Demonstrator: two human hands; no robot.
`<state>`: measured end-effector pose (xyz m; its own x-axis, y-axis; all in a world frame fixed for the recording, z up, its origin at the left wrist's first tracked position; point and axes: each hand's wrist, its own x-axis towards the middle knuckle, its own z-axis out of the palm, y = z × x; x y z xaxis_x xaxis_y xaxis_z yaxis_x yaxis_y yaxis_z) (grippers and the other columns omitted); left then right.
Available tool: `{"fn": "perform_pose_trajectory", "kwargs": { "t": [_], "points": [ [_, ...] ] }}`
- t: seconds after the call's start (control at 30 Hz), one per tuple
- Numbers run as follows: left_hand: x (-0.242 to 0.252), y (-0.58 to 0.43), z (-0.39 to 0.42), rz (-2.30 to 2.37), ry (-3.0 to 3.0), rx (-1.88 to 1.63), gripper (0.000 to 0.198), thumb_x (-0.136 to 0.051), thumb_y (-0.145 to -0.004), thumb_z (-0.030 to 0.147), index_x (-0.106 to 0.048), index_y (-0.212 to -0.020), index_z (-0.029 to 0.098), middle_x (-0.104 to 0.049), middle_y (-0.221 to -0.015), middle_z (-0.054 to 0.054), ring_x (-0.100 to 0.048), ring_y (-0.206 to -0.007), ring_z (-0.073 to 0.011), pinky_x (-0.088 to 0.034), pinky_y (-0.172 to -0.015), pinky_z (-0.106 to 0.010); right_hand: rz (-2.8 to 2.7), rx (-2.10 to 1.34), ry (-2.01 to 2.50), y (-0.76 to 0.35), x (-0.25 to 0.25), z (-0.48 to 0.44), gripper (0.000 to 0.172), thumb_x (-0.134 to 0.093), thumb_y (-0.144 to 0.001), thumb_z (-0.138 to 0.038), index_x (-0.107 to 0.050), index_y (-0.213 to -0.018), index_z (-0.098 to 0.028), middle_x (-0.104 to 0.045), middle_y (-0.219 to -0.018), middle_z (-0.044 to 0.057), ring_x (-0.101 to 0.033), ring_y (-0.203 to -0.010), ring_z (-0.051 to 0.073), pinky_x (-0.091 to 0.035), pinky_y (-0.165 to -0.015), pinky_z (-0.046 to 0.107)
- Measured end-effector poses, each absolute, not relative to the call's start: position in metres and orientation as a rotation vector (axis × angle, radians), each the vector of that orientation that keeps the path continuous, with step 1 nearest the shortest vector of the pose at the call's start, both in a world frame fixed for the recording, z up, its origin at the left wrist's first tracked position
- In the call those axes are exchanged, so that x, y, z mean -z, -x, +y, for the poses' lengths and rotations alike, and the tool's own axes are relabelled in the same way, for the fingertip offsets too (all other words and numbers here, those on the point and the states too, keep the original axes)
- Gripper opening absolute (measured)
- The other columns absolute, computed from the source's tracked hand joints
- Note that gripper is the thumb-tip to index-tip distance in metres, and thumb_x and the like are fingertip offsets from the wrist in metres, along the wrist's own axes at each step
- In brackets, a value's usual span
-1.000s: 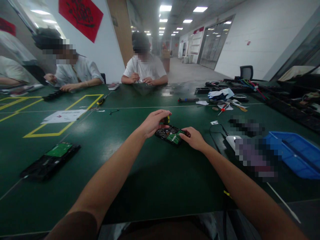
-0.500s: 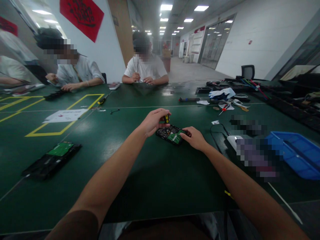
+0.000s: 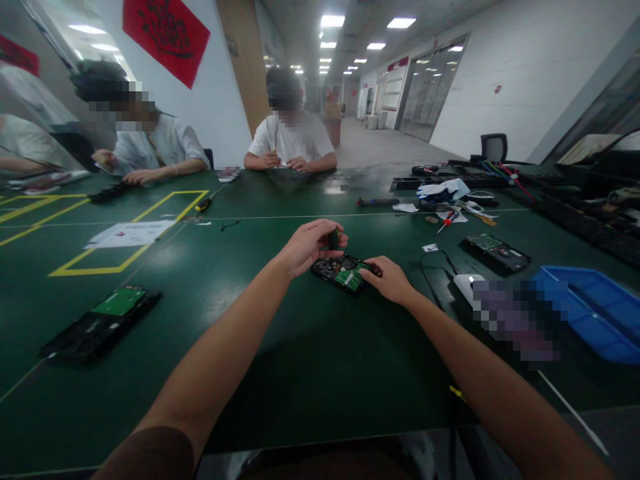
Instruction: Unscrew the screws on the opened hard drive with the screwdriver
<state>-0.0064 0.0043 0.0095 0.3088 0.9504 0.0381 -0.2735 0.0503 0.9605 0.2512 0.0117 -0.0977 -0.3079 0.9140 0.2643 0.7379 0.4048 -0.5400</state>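
Note:
A hard drive (image 3: 336,272) with a dark case and a green circuit board lies on the green table in front of me. Over its far left part, my left hand (image 3: 311,248) pinches the dark, yellow-marked handle of a screwdriver (image 3: 334,239), held upright. The screwdriver's tip cannot be made out. My right hand (image 3: 391,278) grips the drive's right end, thumb on the edge near the board.
Another board-bearing black device (image 3: 103,320) lies left. To the right are a second hard drive (image 3: 495,252), a white cabled device (image 3: 467,287) and a blue tray (image 3: 595,313). A red screwdriver (image 3: 449,220) lies farther back. Two people sit across the table.
The screwdriver handle has turned in my left fingers, its yellow side now mostly out of sight. My right hand still holds the drive in place.

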Motion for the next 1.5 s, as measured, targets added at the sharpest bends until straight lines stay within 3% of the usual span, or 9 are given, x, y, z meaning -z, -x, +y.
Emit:
{"fn": "perform_pose_trajectory", "kwargs": {
  "t": [0.4,0.63,0.97,1.13,1.27,1.5],
  "points": [
    [-0.0093,0.0023,0.0015,0.759,-1.167,-1.062,0.026,-0.072,-0.088,0.041,-0.068,-0.095,0.017,-0.071,-0.091,-0.009,-0.068,-0.089,-0.0184,-0.058,-0.074,-0.031,-2.141,-0.423,1.411,-0.2512,0.0976,0.0131,0.039,-0.062,-0.095,-0.050,-0.070,-0.117,-0.019,-0.067,-0.107,0.009,-0.061,-0.085,0.019,-0.047,-0.075,0.031],
    [-0.0131,0.0044,-0.0003,0.853,-1.222,-1.094,0.024,-0.073,-0.086,0.039,-0.074,-0.093,0.016,-0.068,-0.091,-0.008,-0.061,-0.078,-0.0141,-0.045,-0.055,-0.021,-2.139,-0.433,1.409,-0.2510,0.0959,0.0111,0.038,-0.062,-0.095,-0.048,-0.070,-0.117,-0.019,-0.067,-0.107,0.010,-0.061,-0.085,0.019,-0.047,-0.075,0.032],
    [-0.0094,0.0035,0.0044,0.789,-1.068,-1.117,0.016,-0.065,-0.088,0.031,-0.065,-0.094,0.015,-0.070,-0.092,-0.011,-0.069,-0.092,-0.0230,-0.060,-0.073,-0.036,-2.134,-0.436,1.393,-0.2508,0.0962,0.0113,0.037,-0.062,-0.095,-0.048,-0.070,-0.117,-0.019,-0.067,-0.107,0.010,-0.061,-0.087,0.020,-0.047,-0.076,0.032],
    [-0.0123,0.0029,0.0024,0.808,-1.114,-1.103,0.020,-0.060,-0.088,0.032,-0.068,-0.090,0.014,-0.069,-0.098,-0.013,-0.066,-0.093,-0.0218,-0.060,-0.073,-0.034,-2.139,-0.437,1.388,-0.2513,0.0972,0.0119,0.038,-0.062,-0.096,-0.049,-0.070,-0.117,-0.018,-0.067,-0.108,0.010,-0.062,-0.087,0.020,-0.047,-0.076,0.032],
    [-0.0148,0.0031,-0.0004,0.835,-1.142,-1.097,0.021,-0.061,-0.087,0.033,-0.070,-0.090,0.014,-0.064,-0.091,-0.009,-0.063,-0.089,-0.0201,-0.060,-0.071,-0.033,-2.139,-0.438,1.392,-0.2516,0.0964,0.0119,0.037,-0.062,-0.095,-0.049,-0.071,-0.116,-0.019,-0.067,-0.108,0.009,-0.062,-0.086,0.020,-0.047,-0.076,0.032],
    [-0.0141,0.0026,0.0003,0.803,-1.077,-1.104,0.017,-0.061,-0.088,0.031,-0.062,-0.098,0.017,-0.070,-0.088,-0.010,-0.070,-0.088,-0.0227,-0.058,-0.067,-0.032,-2.142,-0.443,1.407,-0.2506,0.0943,0.0101,0.039,-0.062,-0.095,-0.050,-0.070,-0.118,-0.019,-0.067,-0.106,0.009,-0.061,-0.085,0.020,-0.047,-0.074,0.032]
  ]
}}
